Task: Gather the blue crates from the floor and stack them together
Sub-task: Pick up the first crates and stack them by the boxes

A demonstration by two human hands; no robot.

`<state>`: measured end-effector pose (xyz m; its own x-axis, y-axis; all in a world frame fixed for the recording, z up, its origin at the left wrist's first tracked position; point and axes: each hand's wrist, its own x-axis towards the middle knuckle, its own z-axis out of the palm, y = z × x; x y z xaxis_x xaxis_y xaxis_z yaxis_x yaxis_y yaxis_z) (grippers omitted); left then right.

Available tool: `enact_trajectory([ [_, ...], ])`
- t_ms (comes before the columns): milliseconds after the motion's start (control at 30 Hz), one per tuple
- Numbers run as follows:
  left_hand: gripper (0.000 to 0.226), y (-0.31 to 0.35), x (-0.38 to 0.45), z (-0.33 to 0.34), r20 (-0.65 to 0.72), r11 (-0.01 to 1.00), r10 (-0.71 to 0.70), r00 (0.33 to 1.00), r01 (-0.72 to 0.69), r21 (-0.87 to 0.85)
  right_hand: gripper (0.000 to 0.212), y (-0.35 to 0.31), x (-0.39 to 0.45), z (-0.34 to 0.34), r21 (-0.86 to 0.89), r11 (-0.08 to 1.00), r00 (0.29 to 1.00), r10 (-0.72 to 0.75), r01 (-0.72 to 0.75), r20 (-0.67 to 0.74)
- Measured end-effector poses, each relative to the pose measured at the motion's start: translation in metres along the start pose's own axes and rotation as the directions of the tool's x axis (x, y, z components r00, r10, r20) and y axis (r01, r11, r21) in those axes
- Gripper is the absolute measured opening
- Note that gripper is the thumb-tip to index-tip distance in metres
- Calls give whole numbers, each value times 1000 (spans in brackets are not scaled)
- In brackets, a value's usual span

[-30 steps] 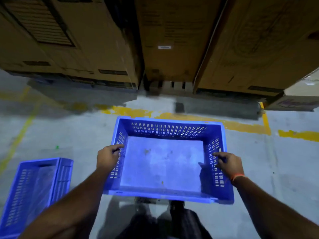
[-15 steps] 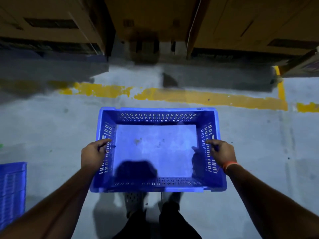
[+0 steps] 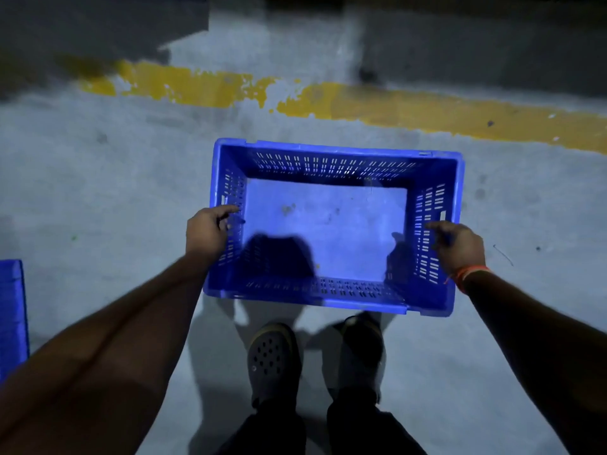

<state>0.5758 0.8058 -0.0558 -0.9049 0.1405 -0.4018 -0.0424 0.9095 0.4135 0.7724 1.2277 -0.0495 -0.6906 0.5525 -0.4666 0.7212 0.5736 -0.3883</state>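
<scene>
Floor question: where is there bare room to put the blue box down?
Bare floor lies between the yellow line and the crate held by the left hand and right hand, and to the crate's right. It is tight near the shoes and the second crate at the left edge.

Blue crate point(image 3: 331, 165): moulded plastic, slotted walls, smooth base with dull sheen, scuffed and speckled with dirt. Second crate point(image 3: 11, 310), left edge: same blue plastic. Floor point(image 3: 98, 178): matt concrete, rough, stained. Yellow line point(image 3: 377, 105), far: paint, worn, chipped. Clogs point(image 3: 274, 359): dark perforated matt rubber or foam. Wristband point(image 3: 468, 274): orange cord.
</scene>
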Motion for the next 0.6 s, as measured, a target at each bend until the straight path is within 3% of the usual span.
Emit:
enact_trajectory([
  [133,45,-8,2,10,-15,1000,-19,1000,19,14,31,1,6,9,-35,999,1000,2,-2,-15],
  [267,43,0,0,3,41,999,-16,999,14,50,39,-7,1,1,-116,992,994,63,-53,87],
  [367,38,18,-17,-22,3,996,-92,996,92,17,49,-26,-25,-21,-124,988,992,101,-92,69],
  [433,37,40,-40,-51,-22,998,-54,998,53,-34,48,-49,-52,-45,-73,996,997,59,-56,42],
  [533,36,86,-90,-113,-85,982,100,991,-112,-152,42,-104,-105,-92,-9,995,995,-101,102,24],
  [600,34,121,-132,-166,-116,957,127,985,-152,-245,38,-153,-149,-132,64,979,980,-196,194,18],
])
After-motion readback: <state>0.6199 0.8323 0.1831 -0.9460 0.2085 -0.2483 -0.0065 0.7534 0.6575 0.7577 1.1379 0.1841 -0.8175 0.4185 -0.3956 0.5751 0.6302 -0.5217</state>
